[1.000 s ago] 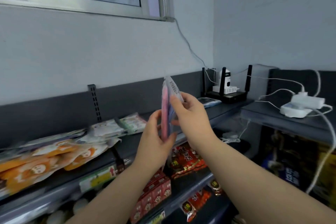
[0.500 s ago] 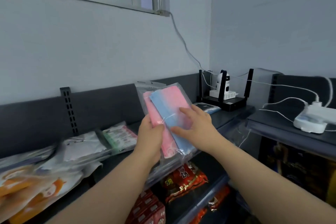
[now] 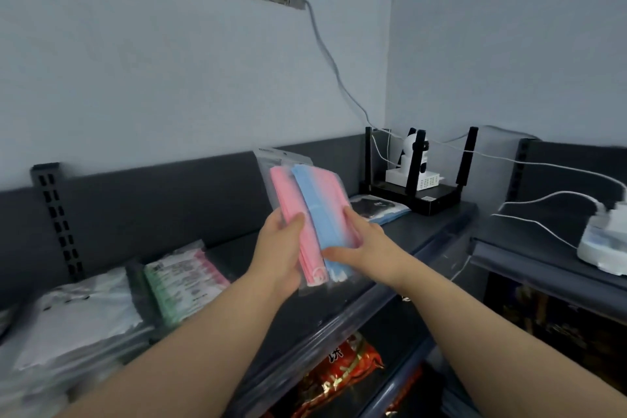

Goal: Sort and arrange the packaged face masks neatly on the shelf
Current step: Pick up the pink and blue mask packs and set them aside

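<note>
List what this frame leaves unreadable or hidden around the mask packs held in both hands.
- Head view: printed header on the clear plastic pack of pink masks, too small.
- Lower edge of the clear pack of blue-pink masks, covered by the right hand.
- White flat packs at left, motion-blurred, labels illegible.

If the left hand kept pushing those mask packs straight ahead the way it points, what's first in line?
Probably the dark back panel of the shelf. The left hand points up and away, holding the mask packs with the right hand. Depth is unclear; the panel looks bare there.
</note>
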